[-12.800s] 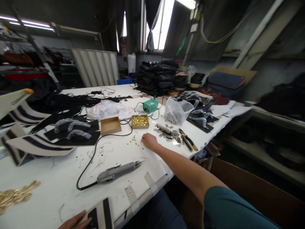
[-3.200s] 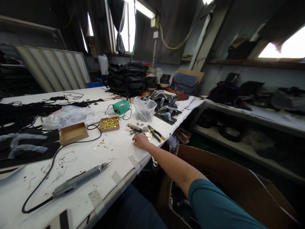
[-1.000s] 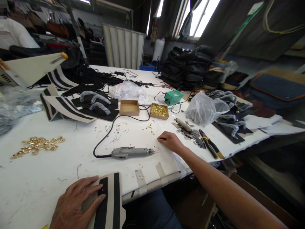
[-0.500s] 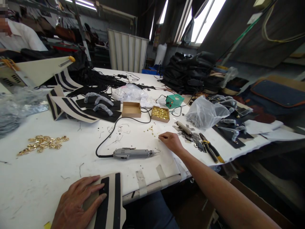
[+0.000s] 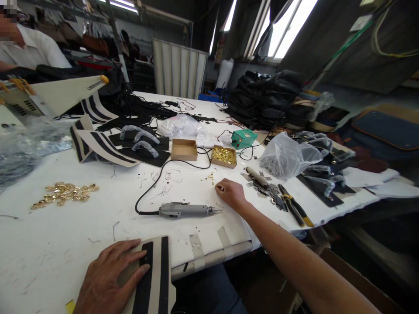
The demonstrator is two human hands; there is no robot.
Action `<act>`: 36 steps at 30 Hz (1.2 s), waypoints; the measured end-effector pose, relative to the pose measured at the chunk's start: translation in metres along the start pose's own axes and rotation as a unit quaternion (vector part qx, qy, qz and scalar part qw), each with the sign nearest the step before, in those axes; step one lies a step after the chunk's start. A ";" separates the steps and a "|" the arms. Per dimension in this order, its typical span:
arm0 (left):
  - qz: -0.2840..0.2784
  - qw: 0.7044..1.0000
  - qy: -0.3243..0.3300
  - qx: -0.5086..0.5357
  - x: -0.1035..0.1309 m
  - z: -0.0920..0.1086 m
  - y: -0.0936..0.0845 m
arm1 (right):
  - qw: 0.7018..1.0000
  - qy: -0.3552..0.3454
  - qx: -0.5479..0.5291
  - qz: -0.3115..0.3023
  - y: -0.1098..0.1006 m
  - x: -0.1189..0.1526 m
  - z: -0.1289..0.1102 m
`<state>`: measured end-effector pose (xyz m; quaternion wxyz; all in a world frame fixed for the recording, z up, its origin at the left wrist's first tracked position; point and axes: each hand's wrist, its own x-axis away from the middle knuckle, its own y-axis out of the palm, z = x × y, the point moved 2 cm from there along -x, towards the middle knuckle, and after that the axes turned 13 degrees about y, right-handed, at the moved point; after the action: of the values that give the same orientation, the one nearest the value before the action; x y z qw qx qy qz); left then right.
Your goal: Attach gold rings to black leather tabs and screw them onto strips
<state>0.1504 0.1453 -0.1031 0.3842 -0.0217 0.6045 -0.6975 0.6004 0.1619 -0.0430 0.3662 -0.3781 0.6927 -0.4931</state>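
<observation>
Our left hand [image 5: 113, 275] lay spread over the striped panel [image 5: 155, 277]. Our right hand [image 5: 230, 194] was loosely curled; we couldn't tell whether it pinched anything. A careless sweep could have scattered the studs [image 5: 211, 176] just beyond its fingertips.

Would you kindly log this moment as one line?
Left hand: resting on striped panel | Right hand: curled near loose gold pieces, contents unclear | Grey power tool: lying on table
</observation>
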 end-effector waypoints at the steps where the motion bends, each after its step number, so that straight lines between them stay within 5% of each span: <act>1: 0.001 1.000 -0.002 -0.001 0.000 0.001 0.000 | 1.000 -0.005 0.003 -0.003 -0.001 0.001 -0.001; 11: -0.010 0.999 -0.033 0.017 -0.004 0.004 -0.003 | 0.999 -0.017 -0.029 -0.017 -0.014 -0.004 0.011; 16: -0.013 0.999 -0.030 0.027 -0.003 0.002 -0.002 | 0.997 0.061 -0.036 0.016 -0.052 -0.001 0.060; 21: -0.014 0.999 -0.026 0.025 0.000 -0.001 0.002 | 0.992 0.116 -0.011 -0.043 -0.077 0.033 0.116; 27: -0.035 0.999 -0.028 0.014 0.004 -0.005 0.006 | 0.986 0.155 0.007 -0.067 -0.058 0.058 0.130; 36: -0.017 0.999 -0.027 0.021 -0.002 0.001 -0.001 | 0.987 0.141 0.017 -0.071 -0.036 0.041 0.108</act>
<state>0.1516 0.1456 -0.1012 0.3887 -0.0426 0.5784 -0.7159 0.6834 0.0737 -0.0403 0.2349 -0.3467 0.7004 -0.5779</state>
